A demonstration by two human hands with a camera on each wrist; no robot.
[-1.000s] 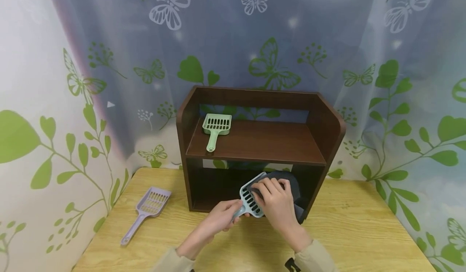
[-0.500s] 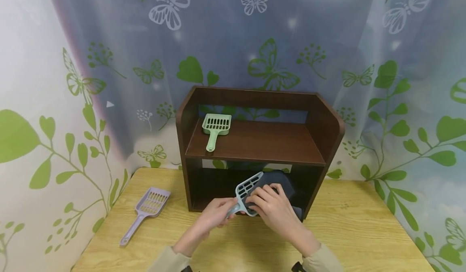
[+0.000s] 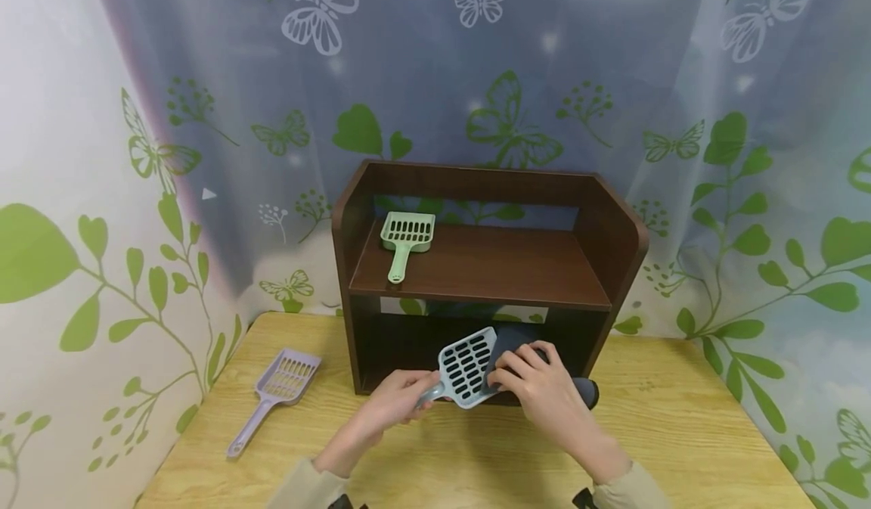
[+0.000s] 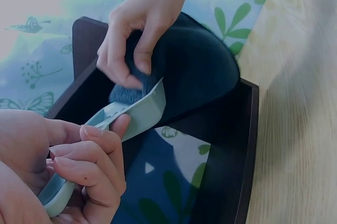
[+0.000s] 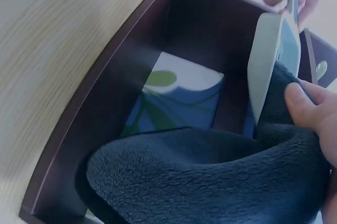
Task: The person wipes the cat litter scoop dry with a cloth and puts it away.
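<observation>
My left hand (image 3: 395,399) grips the handle of a light blue slotted litter scoop (image 3: 468,367) in front of the shelf's lower compartment. Its slotted face is tilted up towards the head camera. Just to the right, my right hand (image 3: 537,379) pinches a dark, fluffy cloth (image 3: 506,342) at the scoop's right edge. In the left wrist view, bunched cloth (image 4: 129,95) lies inside the scoop's raised rim (image 4: 150,108). The right wrist view shows the rest of the cloth (image 5: 210,182) hanging in a wide fold, with the thumb (image 5: 303,103) pressing it near the scoop.
A dark brown two-level shelf (image 3: 490,267) stands at the back of the wooden table (image 3: 680,418). On its upper board lies a green litter scoop (image 3: 401,248), at the left. A purple litter scoop (image 3: 268,395) rests on the table left of the shelf. Patterned curtain (image 3: 435,55) hangs behind.
My right hand has moved right with the cloth, baring more of the scoop's slotted face. My left hand has shifted slightly left, and the scoop has turned and tilted in its grip.
</observation>
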